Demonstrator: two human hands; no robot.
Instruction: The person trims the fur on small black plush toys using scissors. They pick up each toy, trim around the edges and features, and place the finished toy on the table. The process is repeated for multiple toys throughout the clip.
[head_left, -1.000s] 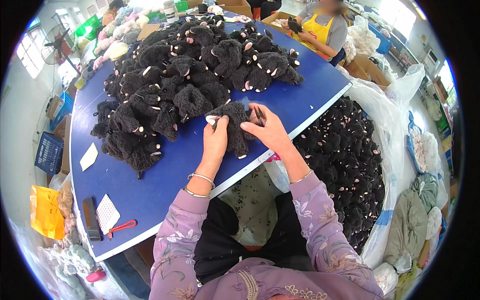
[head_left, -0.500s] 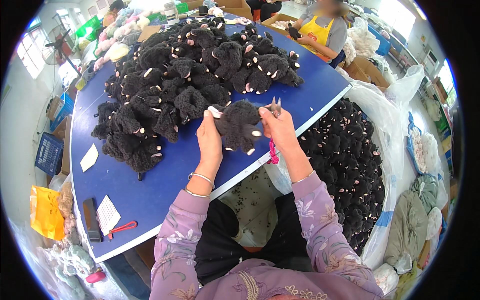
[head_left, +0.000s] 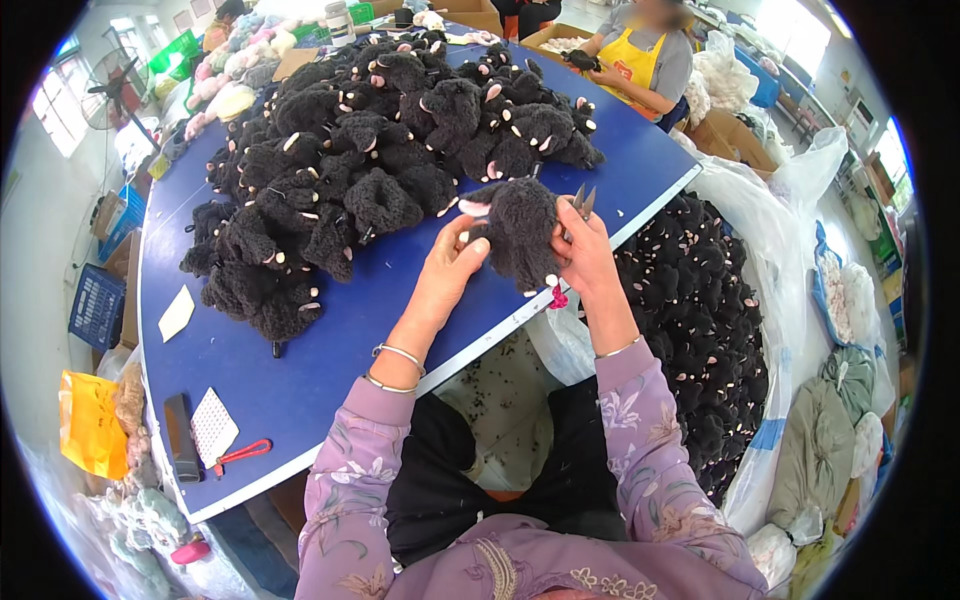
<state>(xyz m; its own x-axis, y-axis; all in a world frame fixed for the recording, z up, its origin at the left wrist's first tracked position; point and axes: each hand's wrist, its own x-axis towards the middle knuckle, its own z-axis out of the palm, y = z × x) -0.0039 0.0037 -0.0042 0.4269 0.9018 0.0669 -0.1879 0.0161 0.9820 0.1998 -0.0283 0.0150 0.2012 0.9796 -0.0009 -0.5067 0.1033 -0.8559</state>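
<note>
A fluffy black plush animal [head_left: 522, 235] with pink-lined ears and pale paw tips is held up over the table's near edge. At its left side, my left hand [head_left: 452, 268] is closed, thumb and curled fingers on the plush's edge. My right hand [head_left: 590, 262] grips small metal scissors [head_left: 584, 203], blades pointing up past the fingers, with bright pink wrapping on the handle below. Its thumb and fingertips also touch the plush's right side. Beyond my hands, a large heap of similar black plush animals [head_left: 385, 200] covers much of the blue table [head_left: 330, 385].
To the right, a big plastic-lined container holds many black plush pieces [head_left: 690, 340]. A dark oblong case [head_left: 183, 440], a white dotted card [head_left: 214, 428] and a red strap [head_left: 243, 456] lie at the table's left corner. Across the table sits a person in a yellow apron [head_left: 635, 65].
The plush has shifted right and been turned, with both hands moving right along with it. My left fingers have changed their hold on its edge. The scissors stay in my right hand.
</note>
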